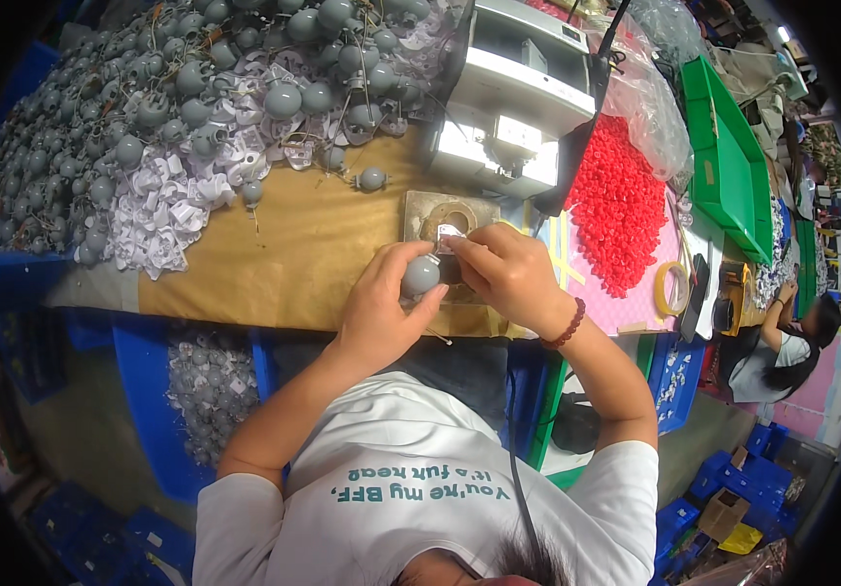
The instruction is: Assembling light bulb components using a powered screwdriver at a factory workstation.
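Observation:
My left hand (377, 311) is closed round a smooth grey ball-shaped part (421, 277), held between thumb and fingers at the table's front edge. A thin wire end hangs below this hand. My right hand (518, 275) pinches a small white plastic piece (449, 232) just above and beside the ball. Both hands are close together over a square metal block (420, 205) with a round recess. The fingers hide where the white piece and the ball meet, so I cannot tell whether they are joined.
Heaped grey ball parts (127, 151) and white plastic pieces (152, 210) cover the left side. Behind the block stands a white machine (513, 83). To the right lie red pieces (620, 205), a green tray (728, 161) and a tape roll (671, 288). A co-worker (781, 352) sits far right.

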`<state>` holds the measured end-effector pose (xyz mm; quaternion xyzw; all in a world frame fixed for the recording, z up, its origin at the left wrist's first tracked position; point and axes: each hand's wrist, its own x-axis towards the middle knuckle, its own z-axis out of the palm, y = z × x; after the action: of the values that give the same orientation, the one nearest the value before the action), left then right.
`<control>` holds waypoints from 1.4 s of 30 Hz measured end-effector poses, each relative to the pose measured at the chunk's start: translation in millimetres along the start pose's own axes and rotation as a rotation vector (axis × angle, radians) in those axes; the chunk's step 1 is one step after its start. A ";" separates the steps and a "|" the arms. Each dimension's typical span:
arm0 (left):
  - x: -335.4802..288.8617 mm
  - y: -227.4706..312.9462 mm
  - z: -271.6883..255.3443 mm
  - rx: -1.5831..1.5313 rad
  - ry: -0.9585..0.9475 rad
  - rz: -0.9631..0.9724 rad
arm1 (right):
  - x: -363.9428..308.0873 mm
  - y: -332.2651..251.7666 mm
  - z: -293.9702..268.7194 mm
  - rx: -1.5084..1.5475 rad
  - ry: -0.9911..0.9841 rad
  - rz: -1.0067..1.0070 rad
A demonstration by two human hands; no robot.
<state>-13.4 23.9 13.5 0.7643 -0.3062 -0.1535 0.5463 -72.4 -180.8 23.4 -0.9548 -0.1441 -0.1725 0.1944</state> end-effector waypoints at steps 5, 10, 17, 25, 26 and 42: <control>5.1 -2.9 2.1 0.119 -0.004 0.105 | 2.7 3.4 -3.6 -0.062 -0.066 -0.028; 8.1 -2.0 1.5 0.106 -0.007 0.062 | 7.3 4.4 -5.1 -0.155 -0.135 -0.074; 13.0 -0.7 -1.9 0.332 0.019 0.141 | 9.0 4.3 -16.1 -0.240 -0.235 -0.192; 17.6 -9.7 15.4 0.787 -0.005 0.413 | -14.5 17.7 -35.2 0.343 -0.059 0.260; 18.6 -11.3 15.2 0.793 -0.011 0.421 | -21.5 24.6 -42.7 0.415 -0.012 0.349; 27.7 -11.5 9.1 0.703 -0.054 0.531 | -34.2 28.0 -5.9 1.414 0.263 1.045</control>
<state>6.1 2.0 2.3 0.7942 -0.5397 0.0859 0.2657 -95.2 -215.1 6.3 -0.5277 0.2605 -0.0406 0.8075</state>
